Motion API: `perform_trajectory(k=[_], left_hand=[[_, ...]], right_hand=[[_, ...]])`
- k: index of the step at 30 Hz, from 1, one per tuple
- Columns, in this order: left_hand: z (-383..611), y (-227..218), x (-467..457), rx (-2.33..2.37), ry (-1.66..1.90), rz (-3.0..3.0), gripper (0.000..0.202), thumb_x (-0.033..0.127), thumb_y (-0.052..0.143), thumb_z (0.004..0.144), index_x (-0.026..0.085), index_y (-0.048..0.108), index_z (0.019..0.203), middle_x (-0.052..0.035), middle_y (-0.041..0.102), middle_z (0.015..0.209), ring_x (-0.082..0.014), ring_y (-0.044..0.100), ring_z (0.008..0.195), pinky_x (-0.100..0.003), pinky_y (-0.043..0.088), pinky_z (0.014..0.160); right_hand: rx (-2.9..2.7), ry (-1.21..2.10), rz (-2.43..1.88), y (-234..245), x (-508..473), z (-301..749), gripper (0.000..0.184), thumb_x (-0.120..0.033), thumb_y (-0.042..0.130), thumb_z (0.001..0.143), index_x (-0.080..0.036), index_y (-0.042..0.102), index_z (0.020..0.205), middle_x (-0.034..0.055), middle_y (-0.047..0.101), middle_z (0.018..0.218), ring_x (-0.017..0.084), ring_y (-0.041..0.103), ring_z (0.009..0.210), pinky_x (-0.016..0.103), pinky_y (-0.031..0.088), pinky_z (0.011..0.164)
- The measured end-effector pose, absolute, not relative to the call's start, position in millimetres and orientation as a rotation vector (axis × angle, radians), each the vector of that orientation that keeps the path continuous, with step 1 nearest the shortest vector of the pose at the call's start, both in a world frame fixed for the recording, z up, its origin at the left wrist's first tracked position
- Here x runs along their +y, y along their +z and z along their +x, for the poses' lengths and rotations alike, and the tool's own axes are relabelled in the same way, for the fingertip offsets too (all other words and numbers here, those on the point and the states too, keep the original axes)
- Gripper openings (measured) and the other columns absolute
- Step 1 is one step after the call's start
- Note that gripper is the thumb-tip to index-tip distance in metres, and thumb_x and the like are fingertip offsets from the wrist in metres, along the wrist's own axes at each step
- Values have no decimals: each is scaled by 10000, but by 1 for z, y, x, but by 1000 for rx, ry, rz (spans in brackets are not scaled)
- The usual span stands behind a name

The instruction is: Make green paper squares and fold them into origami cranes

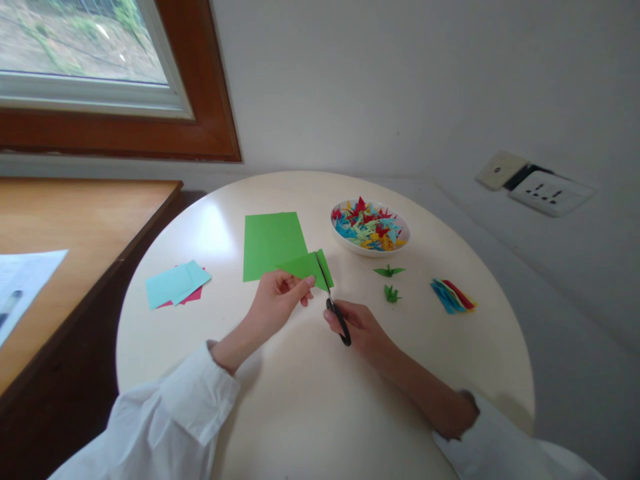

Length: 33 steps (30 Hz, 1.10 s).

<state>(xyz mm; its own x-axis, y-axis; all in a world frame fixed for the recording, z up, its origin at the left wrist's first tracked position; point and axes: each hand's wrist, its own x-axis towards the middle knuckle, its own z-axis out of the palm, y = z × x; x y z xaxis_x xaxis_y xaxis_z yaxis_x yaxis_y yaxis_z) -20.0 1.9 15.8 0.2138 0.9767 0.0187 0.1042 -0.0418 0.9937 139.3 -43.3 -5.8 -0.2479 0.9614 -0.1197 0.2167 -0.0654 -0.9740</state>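
My left hand [281, 295] pinches a strip of green paper [302, 266] between thumb and fingers, above the round table. The fingers of my right hand [361, 325] are wrapped round the black handles of a pair of scissors [339, 321]. The scissor blades point away from me and lie across the strip close to its right end. Behind my left hand, a larger green paper sheet [273, 241] lies flat, partly covered by the strip. Two small folded green paper cranes, one [389, 271] behind the other [392, 294], rest to the right of the scissors.
A white bowl [367, 251] full of colourful folded paper cranes stands at the back right. Coloured paper strips [453, 296] lie farther right. Light blue paper pieces [176, 285] overlap red ones on the left. A wooden desk [90, 220] adjoins the round table [300, 413]; a wall rises behind.
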Motion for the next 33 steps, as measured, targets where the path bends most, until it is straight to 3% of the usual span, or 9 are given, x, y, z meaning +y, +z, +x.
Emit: perform_trajectory(k=[33], left_hand=[[-19, 15, 1, 1110, 986, 1381, 347, 429, 650, 661, 163, 568, 454, -34, 606, 466, -131, 540, 475, -245, 412, 493]], right_hand=[[-1457, 1395, -1274, -9, -43, 138, 458, -583, 578, 725, -193, 384, 582, -62, 292, 543, 73, 247, 504, 246, 191, 466]])
